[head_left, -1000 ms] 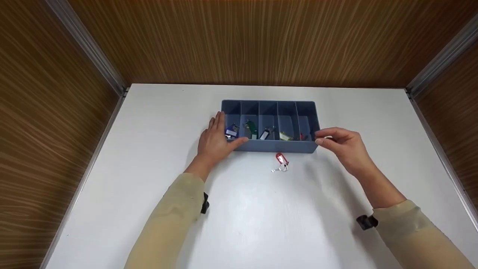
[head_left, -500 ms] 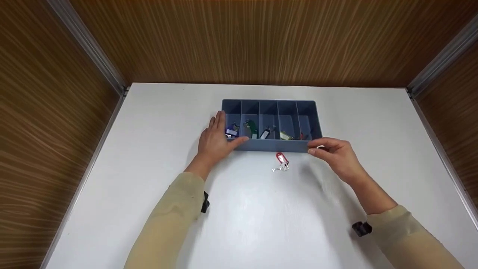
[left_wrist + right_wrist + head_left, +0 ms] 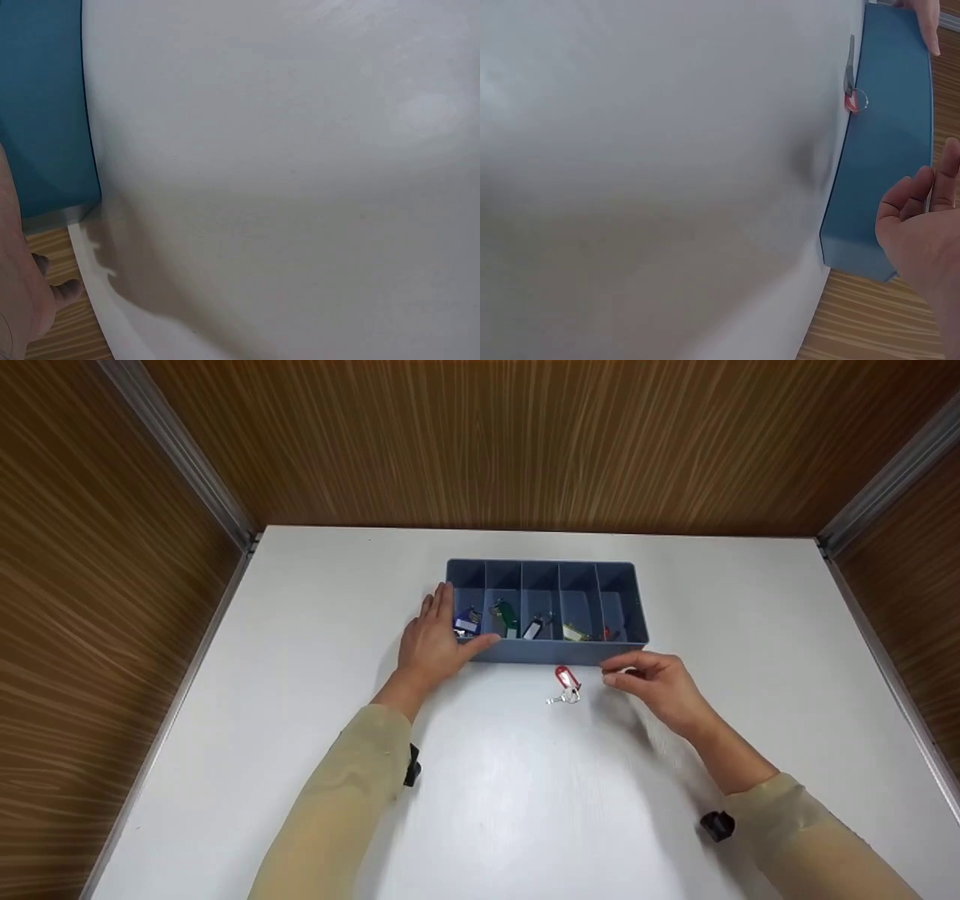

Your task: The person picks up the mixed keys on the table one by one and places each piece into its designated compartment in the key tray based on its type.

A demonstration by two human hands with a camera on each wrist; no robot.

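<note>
A blue divided tray (image 3: 551, 654) stands at the middle of the white table (image 3: 525, 810). Its five compartments hold tagged keys: a purple tag (image 3: 465, 625), a green one (image 3: 507, 619), a black one (image 3: 532, 628), a yellow one (image 3: 574, 633) and a red one (image 3: 609, 634). My left hand (image 3: 436, 639) rests against the tray's left end, thumb along the front corner. A red-tagged key (image 3: 565, 684) lies on the table just in front of the tray. My right hand (image 3: 651, 684), fingers loosely curled and holding nothing, hovers right of that key. In the right wrist view the tray front (image 3: 885, 150) and key (image 3: 850, 84) show.
Brown wood-grain walls (image 3: 525, 442) enclose the table on the left, back and right, with metal strips (image 3: 180, 457) at the corners. Black wrist-camera mounts (image 3: 716, 825) sit on both tan sleeves. The left wrist view shows tabletop and a tray corner (image 3: 45, 105).
My right hand has moved from the tray's right front corner down and left toward the red-tagged key on the table. The left hand, tray and key stayed put.
</note>
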